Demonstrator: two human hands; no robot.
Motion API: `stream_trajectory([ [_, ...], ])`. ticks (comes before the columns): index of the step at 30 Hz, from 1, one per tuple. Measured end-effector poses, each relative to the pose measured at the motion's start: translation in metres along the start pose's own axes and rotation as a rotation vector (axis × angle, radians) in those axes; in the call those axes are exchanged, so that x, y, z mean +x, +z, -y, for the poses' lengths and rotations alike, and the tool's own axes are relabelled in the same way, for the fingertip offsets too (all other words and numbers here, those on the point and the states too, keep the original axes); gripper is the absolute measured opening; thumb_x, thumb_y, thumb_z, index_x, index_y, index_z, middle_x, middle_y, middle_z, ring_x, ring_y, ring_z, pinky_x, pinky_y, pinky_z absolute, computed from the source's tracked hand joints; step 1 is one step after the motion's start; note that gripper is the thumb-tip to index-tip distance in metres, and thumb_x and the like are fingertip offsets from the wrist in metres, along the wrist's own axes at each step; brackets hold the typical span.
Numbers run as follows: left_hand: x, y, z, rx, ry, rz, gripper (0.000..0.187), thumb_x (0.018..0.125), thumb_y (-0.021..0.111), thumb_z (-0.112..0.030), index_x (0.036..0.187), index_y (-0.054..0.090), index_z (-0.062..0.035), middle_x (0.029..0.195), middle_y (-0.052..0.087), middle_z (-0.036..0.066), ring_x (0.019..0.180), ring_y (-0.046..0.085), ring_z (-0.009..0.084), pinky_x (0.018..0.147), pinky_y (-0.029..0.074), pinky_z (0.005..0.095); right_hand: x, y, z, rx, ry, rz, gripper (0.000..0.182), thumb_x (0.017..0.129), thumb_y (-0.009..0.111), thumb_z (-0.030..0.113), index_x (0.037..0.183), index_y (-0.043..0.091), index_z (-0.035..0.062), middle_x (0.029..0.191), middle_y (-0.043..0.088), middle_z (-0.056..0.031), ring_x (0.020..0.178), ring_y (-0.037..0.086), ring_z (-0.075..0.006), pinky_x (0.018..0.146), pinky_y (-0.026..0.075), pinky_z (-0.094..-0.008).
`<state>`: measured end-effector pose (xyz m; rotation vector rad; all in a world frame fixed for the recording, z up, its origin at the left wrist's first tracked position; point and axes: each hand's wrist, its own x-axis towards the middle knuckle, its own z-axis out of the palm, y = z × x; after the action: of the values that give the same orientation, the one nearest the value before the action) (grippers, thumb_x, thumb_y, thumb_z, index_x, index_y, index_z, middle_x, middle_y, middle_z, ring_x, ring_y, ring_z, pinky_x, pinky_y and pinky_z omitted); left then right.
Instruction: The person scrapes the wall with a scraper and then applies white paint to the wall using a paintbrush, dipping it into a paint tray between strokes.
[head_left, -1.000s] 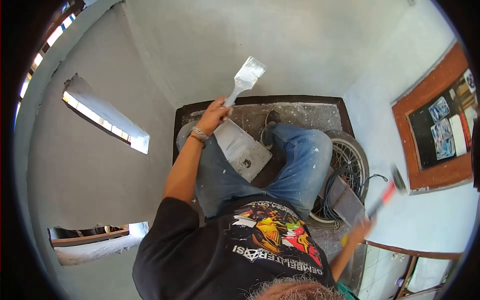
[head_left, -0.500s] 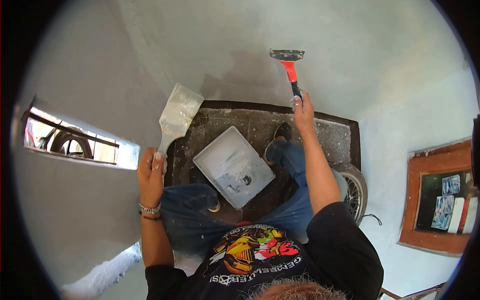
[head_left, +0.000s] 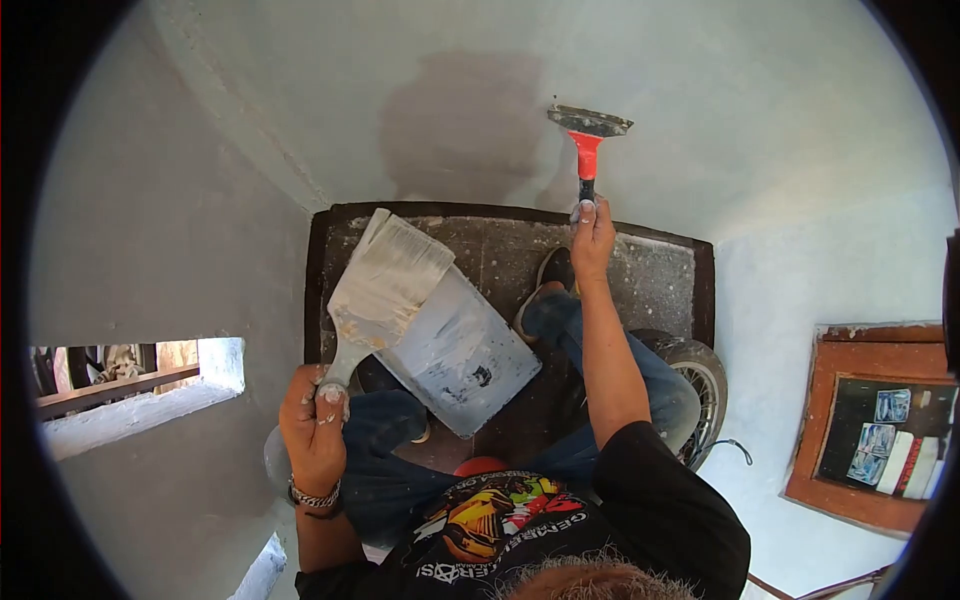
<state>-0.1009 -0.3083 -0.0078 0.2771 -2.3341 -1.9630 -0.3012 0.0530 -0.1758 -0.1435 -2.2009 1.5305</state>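
My left hand (head_left: pixel 318 430) is closed around the handle of a wide, flat paintbrush (head_left: pixel 392 278), its pale head smeared with whitish material. From this view the brush overlaps the upper left of a grey-white tray (head_left: pixel 475 365), which has white and dark smears inside. In my right hand (head_left: pixel 593 242) is a scraper (head_left: pixel 586 155) with a red and black handle. Its wide, dirty blade points away from me, in front of the grey wall (head_left: pixel 690 90). White residue marks the fingers of both hands.
Dark, white-spotted floor tiles (head_left: pixel 510 235) lie below, with a dark border along the walls. A spoked wheel (head_left: pixel 705 395) stands right of my knee. At left is a wall opening (head_left: pixel 130 378); at right, a wooden-framed panel (head_left: pixel 815 400) hangs on the wall.
The paintbrush has moved right and toward me, from beside the tray to over its corner. My left hand has lowered. The scraper has shifted slightly right and toward me, with its blade turned.
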Motion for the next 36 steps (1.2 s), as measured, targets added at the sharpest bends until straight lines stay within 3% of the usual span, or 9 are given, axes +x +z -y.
stream_trajectory([
  [2,-0.001,-0.003,0.004,0.002,-0.011,-0.005,0.012,0.094,0.050,-0.010,0.098,0.055,0.0004,0.068,0.050,-0.001,0.059,0.042,0.0042,0.053,0.034,0.0211,0.001,-0.001,0.009,0.078,0.071,0.031,0.031,0.098,0.048,0.029,0.109,0.056,0.0011,0.068,0.052,-0.0005,0.059,0.047,-0.0086,0.052,0.039,-0.0260],
  [8,-0.002,-0.011,0.007,-0.018,-0.012,-0.012,0.013,0.094,0.049,-0.010,0.098,0.054,0.0007,0.068,0.050,-0.001,0.059,0.042,0.0049,0.053,0.034,0.0210,-0.014,0.000,0.047,0.256,-0.070,0.093,0.036,0.099,0.045,0.026,0.125,0.045,0.0018,0.077,0.052,-0.0008,0.057,0.045,-0.0070,0.050,0.038,-0.0221],
  [11,-0.006,-0.014,0.006,-0.024,-0.016,-0.009,0.014,0.093,0.050,-0.011,0.099,0.054,0.0008,0.069,0.050,0.000,0.059,0.042,0.0052,0.053,0.034,0.0210,-0.020,-0.013,0.062,0.535,0.087,0.136,0.040,0.099,0.045,0.026,0.130,0.040,0.0020,0.078,0.051,-0.0014,0.057,0.045,-0.0068,0.049,0.038,-0.0214],
  [14,-0.006,-0.015,0.005,-0.037,-0.011,-0.028,0.014,0.093,0.050,-0.011,0.099,0.053,0.0010,0.069,0.050,0.000,0.059,0.042,0.0053,0.054,0.034,0.0210,-0.024,-0.019,0.071,0.594,0.160,0.142,0.040,0.099,0.044,0.027,0.130,0.041,0.0025,0.079,0.051,-0.0009,0.058,0.046,-0.0066,0.050,0.038,-0.0210],
  [19,-0.006,-0.016,0.003,-0.019,-0.043,-0.039,0.014,0.092,0.050,-0.010,0.099,0.053,0.0014,0.069,0.051,0.001,0.060,0.043,0.0058,0.054,0.034,0.0211,-0.009,-0.005,0.022,0.300,-0.005,0.065,0.028,0.100,0.042,0.024,0.117,0.048,0.0030,0.078,0.050,0.0000,0.058,0.043,-0.0052,0.049,0.036,-0.0194],
  [22,-0.007,-0.015,0.005,0.015,-0.051,-0.060,0.015,0.091,0.050,-0.011,0.099,0.053,0.0019,0.069,0.051,0.002,0.060,0.043,0.0063,0.053,0.034,0.0212,-0.001,0.000,0.015,0.287,0.069,0.084,0.021,0.100,0.042,0.020,0.111,0.050,0.0047,0.076,0.045,0.0046,0.060,0.039,-0.0026,0.052,0.033,-0.0191],
  [26,-0.005,-0.014,0.006,0.035,-0.059,-0.065,0.017,0.090,0.051,-0.011,0.099,0.053,0.0025,0.069,0.051,0.002,0.059,0.044,0.0070,0.052,0.034,0.0217,0.015,0.010,-0.003,0.162,-0.030,0.029,0.023,0.099,0.041,0.026,0.099,0.050,0.0045,0.071,0.041,0.0055,0.062,0.036,-0.0036,0.053,0.030,-0.0206],
  [29,-0.004,-0.013,0.007,0.065,-0.063,-0.043,0.020,0.093,0.049,-0.015,0.102,0.053,0.0023,0.072,0.051,0.001,0.059,0.041,0.0054,0.051,0.032,0.0211,0.027,0.016,-0.005,0.058,-0.170,0.003,0.021,0.099,0.040,0.027,0.099,0.048,0.0069,0.068,0.044,0.0042,0.053,0.039,-0.0042,0.046,0.031,-0.0187],
  [36,-0.002,-0.012,0.007,0.113,-0.072,-0.012,0.025,0.094,0.050,-0.022,0.102,0.053,0.0016,0.073,0.050,0.001,0.060,0.041,0.0047,0.051,0.032,0.0209,0.033,0.023,-0.007,0.149,-0.100,0.009,0.020,0.099,0.039,0.027,0.093,0.045,0.0085,0.066,0.042,0.0029,0.051,0.038,-0.0046,0.045,0.031,-0.0194],
])
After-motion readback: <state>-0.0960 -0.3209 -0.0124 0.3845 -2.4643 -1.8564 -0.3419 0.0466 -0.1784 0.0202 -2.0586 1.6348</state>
